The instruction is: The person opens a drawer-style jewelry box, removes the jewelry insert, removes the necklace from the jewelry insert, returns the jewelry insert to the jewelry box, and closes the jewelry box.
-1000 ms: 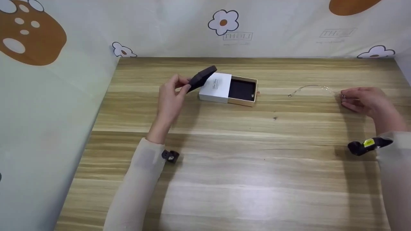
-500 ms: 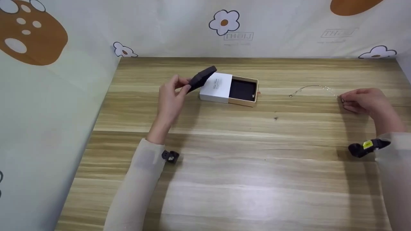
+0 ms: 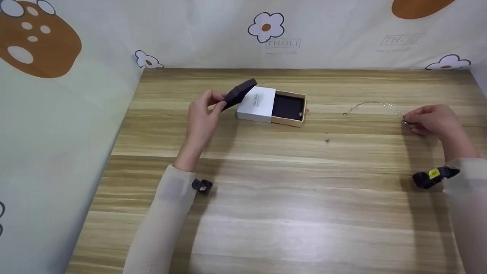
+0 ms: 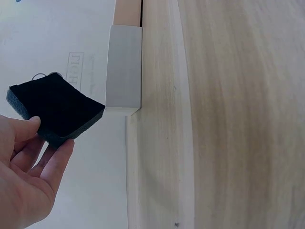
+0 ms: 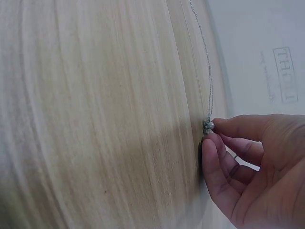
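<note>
Toward the right of the head view, a necklace [image 3: 373,101] is lying on the wooden table [image 3: 266,190], its chain arching leftward from the fingertips of the right hand [image 3: 435,120]; as the right wrist view is showing, thumb and forefinger are pinching a small beaded pendant [image 5: 208,127] close to the tabletop. Near the upper centre, the left hand [image 3: 201,118] is gripping a black foam pad [image 3: 239,92] at one end, holding it tilted so that it is overlapping the upper left of a white box sleeve [image 3: 258,102]; from the sleeve's right side a tan drawer [image 3: 287,121] with a dark inside is projecting. Judging by looks, the necklace is offering almost no weight: its fine, limp chain is probably running a risk of tangling, slipping or snapping under a tug, so the pendant is presenting the surer hold, taken lightly between finger and thumb. The pad is seeming light, soft and springy, and is favouring a gentle hold on its edges, since a hard squeeze is likely to be denting it. Compared with the frame half a second earlier, the pendant is showing more plainly and sitting slightly lower at the right fingertips, while pad, sleeve and drawer are keeping nearly the same arrangement.
</note>
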Demonstrator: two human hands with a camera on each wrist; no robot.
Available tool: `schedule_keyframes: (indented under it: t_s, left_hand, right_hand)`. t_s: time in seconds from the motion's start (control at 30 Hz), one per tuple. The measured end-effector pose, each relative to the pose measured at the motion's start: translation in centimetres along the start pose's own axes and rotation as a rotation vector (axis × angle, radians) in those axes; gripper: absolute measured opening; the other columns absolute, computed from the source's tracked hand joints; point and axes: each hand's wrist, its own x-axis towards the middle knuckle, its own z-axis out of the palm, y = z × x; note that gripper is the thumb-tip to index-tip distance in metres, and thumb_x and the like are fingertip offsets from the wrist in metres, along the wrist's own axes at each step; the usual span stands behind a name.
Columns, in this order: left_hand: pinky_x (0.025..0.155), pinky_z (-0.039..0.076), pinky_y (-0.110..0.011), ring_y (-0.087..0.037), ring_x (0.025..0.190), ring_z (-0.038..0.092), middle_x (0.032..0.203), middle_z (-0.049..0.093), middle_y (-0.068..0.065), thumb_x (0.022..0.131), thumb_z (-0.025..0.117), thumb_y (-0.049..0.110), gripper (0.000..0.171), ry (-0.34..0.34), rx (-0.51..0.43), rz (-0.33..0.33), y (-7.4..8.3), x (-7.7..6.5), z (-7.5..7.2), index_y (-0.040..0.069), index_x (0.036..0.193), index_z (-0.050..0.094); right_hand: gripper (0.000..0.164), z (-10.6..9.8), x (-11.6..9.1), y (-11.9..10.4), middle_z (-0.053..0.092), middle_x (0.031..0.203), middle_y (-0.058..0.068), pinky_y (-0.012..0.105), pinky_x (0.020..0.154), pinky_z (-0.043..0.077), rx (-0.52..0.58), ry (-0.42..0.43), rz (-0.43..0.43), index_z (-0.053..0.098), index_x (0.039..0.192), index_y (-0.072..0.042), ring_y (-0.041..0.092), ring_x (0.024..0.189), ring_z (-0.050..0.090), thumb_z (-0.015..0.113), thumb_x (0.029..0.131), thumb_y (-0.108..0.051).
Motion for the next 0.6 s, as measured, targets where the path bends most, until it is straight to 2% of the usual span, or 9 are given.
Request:
schedule_keyframes:
  t_s: [0.17,0.3,0.6]
  left_hand:
    - [0.092,0.059,-0.031,-0.022,0.109,0.068,0.118,0.073,-0.012,0.095,0.064,0.002,0.004,0.001,-0.011,0.005,0.3,0.0,0.1,0.005,0.092,0.062]
    - [0.091,0.059,-0.033,-0.024,0.109,0.069,0.117,0.073,-0.014,0.094,0.064,0.002,0.004,0.005,-0.021,0.009,0.3,0.0,0.2,0.005,0.091,0.063]
    - [0.092,0.059,-0.035,-0.025,0.109,0.069,0.117,0.073,-0.015,0.094,0.064,0.000,0.005,0.007,-0.038,0.007,0.4,0.1,0.2,0.004,0.091,0.063]
  right_hand:
    - [0.033,0.0,-0.1,0.0,0.064,0.066,-0.024,0.015,0.065,0.057,-0.060,0.023,-0.015,0.064,0.073,-0.034,-0.006,0.066,0.060,0.061,0.099,-0.014]
    - [0.027,0.1,-0.1,-0.1,0.064,0.066,-0.022,0.016,0.064,0.056,-0.066,0.039,-0.031,0.065,0.074,-0.033,-0.004,0.065,0.061,0.065,0.097,-0.019]
    - [0.013,0.5,-0.4,-1.4,0.065,0.069,-0.022,0.018,0.065,0.055,-0.111,0.041,-0.069,0.065,0.084,-0.028,-0.002,0.068,0.061,0.064,0.097,-0.031]
